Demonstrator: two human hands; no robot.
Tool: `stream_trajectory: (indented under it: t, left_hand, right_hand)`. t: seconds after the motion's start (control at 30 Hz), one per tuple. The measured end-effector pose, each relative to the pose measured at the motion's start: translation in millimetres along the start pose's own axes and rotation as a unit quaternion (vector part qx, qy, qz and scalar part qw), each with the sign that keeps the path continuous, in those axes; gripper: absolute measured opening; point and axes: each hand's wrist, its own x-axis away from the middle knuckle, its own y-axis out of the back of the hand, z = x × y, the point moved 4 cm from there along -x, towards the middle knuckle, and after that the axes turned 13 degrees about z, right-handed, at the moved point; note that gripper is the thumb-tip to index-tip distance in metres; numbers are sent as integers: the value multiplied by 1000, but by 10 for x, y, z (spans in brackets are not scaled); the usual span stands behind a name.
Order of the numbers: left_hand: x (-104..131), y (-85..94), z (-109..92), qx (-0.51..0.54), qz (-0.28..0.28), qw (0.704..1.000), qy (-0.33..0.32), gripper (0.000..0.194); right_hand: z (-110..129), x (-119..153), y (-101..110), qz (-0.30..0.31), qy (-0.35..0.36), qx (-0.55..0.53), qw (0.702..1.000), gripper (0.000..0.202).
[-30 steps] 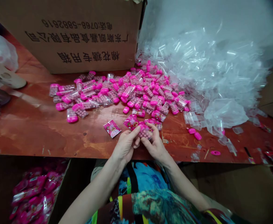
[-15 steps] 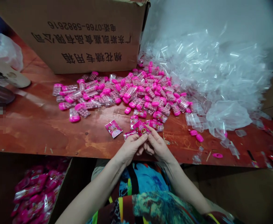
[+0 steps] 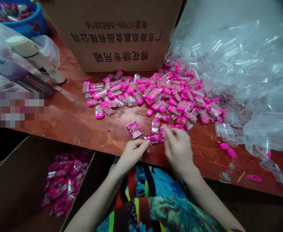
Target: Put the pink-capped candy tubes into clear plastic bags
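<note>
My left hand [image 3: 133, 151] is at the table's front edge, thumb pressed against curled fingers. Whatever it may hold is hidden. Its fingertips are close beside a pink printed packet [image 3: 153, 139]. My right hand [image 3: 179, 149] is smeared by motion, its fingers curled over more pink packets [image 3: 172, 127]; its grip cannot be made out. Another packet [image 3: 155, 125] lies between the hands, and a separate one [image 3: 134, 129] lies flat to the left. Behind them spreads a heap of small clear bottles with pink caps [image 3: 153, 93], filled with pink beads.
A cardboard carton [image 3: 124, 42] stands behind the heap. Clear plastic containers [image 3: 228, 71] are piled at right. Loose pink caps [image 3: 230, 152] lie near the front edge. At left are a white flask [image 3: 35, 58] and a blue basin [image 3: 32, 24]. Filled pink packs [image 3: 64, 183] sit in a box below.
My hands have separated; the packet they held together is no longer visible between them. My right hand has turned over and moved right. The view has swung left.
</note>
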Motion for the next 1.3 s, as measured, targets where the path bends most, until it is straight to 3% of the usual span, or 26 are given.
stream_trajectory:
  t: [0.1,0.2,0.33,0.47,0.6,0.7,0.77,0.83,0.9,0.97,1.1,1.3]
  left_hand:
    - [63,278,89,21,-119,993,-16,46]
    - [105,405,128,45,-155,987,-20,45]
    - [144,495,172,79,-178,980,-24,41]
    - [139,562,241,89,-216,972,-16,41]
    - [87,501,192,80,-179,980,-39,40]
    - [32,412,76,108,-157,978,-86,38]
    - [-32,343,24,148,-145,974,-87,40]
    - [-124,256,1,191,-116,972,-68,41]
    - [-222,171,-9,228,-90,968,-52,42]
    - [-310,104,-14,245,-76,966,-45,43]
    - [-448,23,-30,226,-69,971,-36,44]
    - [-579,-44,-79,222,-48,974,-18,44]
  right_hand:
    - [468,-307,-398,122,94,67,986,48]
    - [684,-504,-689,184,126,88,971,51]
    - [657,-482,-810,134,117,77,981,40]
    - [615,-333,-769,49,116,39,991,32]
    - [626,-260,-629,21,137,-3,990,30]
    - [561,-244,-539,27,132,-134,982,36]
    - [446,-258,-525,28,81,-297,951,44]
    - [325,-285,-551,27,18,-448,893,45]
    - [238,-323,-570,29,-19,-531,846,37]
    - [171,-359,-557,26,-32,-561,827,30]
    - [58,-379,-515,19,-54,-540,840,27]
    - [-19,-354,-409,1,-58,-426,903,30]
